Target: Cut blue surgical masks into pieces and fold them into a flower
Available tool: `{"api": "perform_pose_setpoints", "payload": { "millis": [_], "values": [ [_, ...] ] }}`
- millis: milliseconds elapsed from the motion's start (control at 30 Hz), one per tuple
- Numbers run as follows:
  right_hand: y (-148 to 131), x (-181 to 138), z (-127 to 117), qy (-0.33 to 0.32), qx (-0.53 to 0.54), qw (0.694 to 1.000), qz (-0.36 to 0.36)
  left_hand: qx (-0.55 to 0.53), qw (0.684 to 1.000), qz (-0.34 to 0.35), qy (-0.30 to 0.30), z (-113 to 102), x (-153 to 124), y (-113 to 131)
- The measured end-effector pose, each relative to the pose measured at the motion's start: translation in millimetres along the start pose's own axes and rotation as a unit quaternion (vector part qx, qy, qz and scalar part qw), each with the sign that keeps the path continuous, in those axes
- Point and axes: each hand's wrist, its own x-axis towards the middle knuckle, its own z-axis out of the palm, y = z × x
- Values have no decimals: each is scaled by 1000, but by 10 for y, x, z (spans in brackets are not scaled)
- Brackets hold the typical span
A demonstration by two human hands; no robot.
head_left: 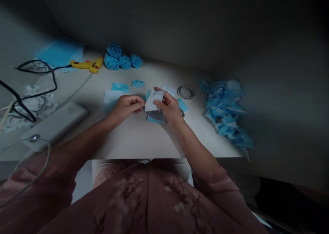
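A small white-and-blue piece of thin fabric [153, 101] is held up over the middle of the table. My right hand [170, 107] pinches it between thumb and fingers. At its left edge my left hand [130, 106] is closed, fingertips pressed together; whether they grip the fabric's corner or something thin is too small to tell. Below the hands lies a dark piece with a blue edge [156, 117]. Cut blue pieces [120, 87] and a white piece [113, 95] lie to the left, with a crumpled blue scrap [138, 83] just beyond.
Several blue rolled fabric roses [124, 61] sit at the back, beside a yellow glue gun [89, 65] with a black cord. A wire coil [185, 92] lies right of my hands. Blue scraps [227, 110] are heaped far right. A white power bank [58, 124] lies left, near white scraps [38, 103].
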Motion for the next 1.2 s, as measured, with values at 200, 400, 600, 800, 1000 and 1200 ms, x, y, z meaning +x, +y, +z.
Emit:
{"api": "perform_pose_setpoints", "payload": {
  "millis": [200,400,600,800,1000,1200],
  "values": [
    [-11,5,-17,7,15,1000,9,-36,999,18,19,3,13,23],
    [-5,-26,23,-21,3,1000,5,13,1000,28,0,47,-18,48],
    [26,-24,26,-47,-11,999,-19,-5,1000,20,-18,34,-12,-5],
    [26,-5,34,-35,17,999,-3,-37,999,12,-32,34,17,-48],
    [0,-10,45,-30,10,999,-2,-54,997,11,-55,41,24,-16],
    [10,-6,25,-29,-22,999,-16,3,999,-15,-50,1,22,-35]
  ]
}}
